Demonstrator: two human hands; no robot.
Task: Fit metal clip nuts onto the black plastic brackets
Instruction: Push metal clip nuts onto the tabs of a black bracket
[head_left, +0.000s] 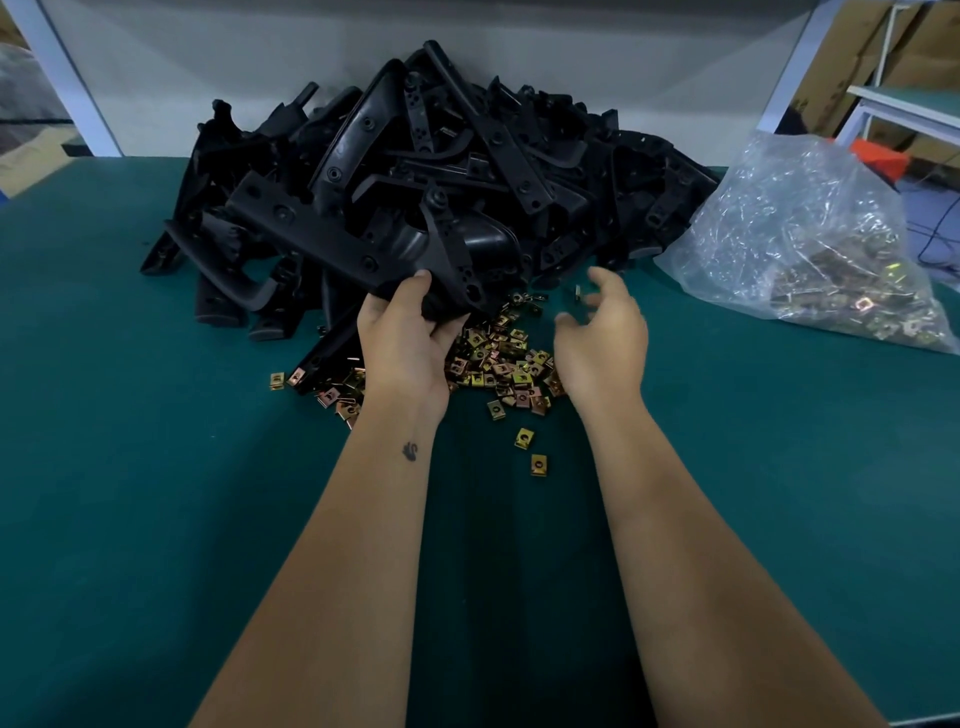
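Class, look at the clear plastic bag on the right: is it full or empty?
Partly full. The plastic bag lies slumped on the table, with metal clip nuts showing through.

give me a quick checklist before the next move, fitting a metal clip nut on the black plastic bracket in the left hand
1. Left hand grips a black plastic bracket at the pile's front edge: ok.
2. Right hand holds a clip nut: not ok, fingers loosely curled, empty.
3. Loose brass-coloured metal clip nuts lie on the green table mat between both hands: ok.
4. Bracket's clip slot facing the right hand: cannot tell.
5. Clear plastic bag of spare nuts nearby on the right: ok.
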